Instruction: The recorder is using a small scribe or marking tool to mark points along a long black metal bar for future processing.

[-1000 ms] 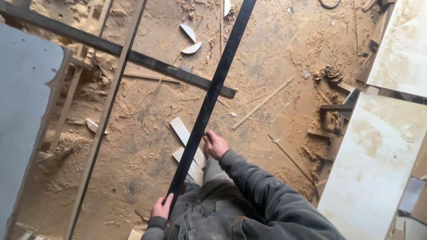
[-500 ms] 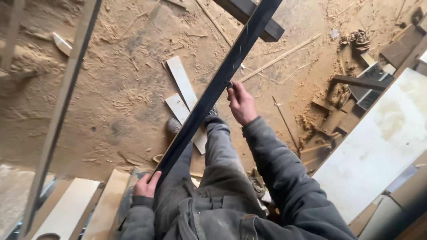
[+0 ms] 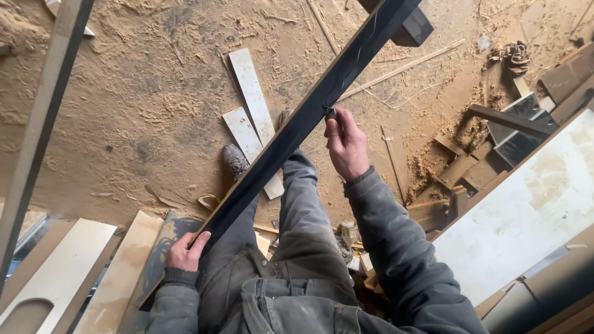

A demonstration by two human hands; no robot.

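Steel of a dark, flat kind made up the long bar (image 3: pixel 309 117) that ran slantwise through the middle of the view, from the near left by the person's hip up to the far right, where it passed over a dark block (image 3: pixel 413 28) at the top edge. It hung above the sawdust floor (image 3: pixel 142 111), carried at both ends of the visible stretch. The left hand (image 3: pixel 185 250) cupped the bar's near lower edge, its grip wrapped shut around the metal with the fingers folded under. The right hand (image 3: pixel 346 145) met the bar farther up, near its middle, its grip pinched together on a small dark object (image 3: pixel 331 114) pressed against the bar's edge; what that object was could not be told. Both arms wore grey sleeves. Under the bar stood the person's grey trouser legs and a worn shoe (image 3: pixel 235 158). Just beside the shoe, two pale boards (image 3: pixel 252 93) lay on the floor, the bar crossing above their near ends. A pale upright rail (image 3: pixel 43 117) slanted down the far left. Light panels (image 3: pixel 62 272) lay near left, one with a rounded cutout. A large white sheet (image 3: pixel 526 210) filled the right side, with scrap offcuts (image 3: pixel 470 167) and wood shavings piled beyond it.
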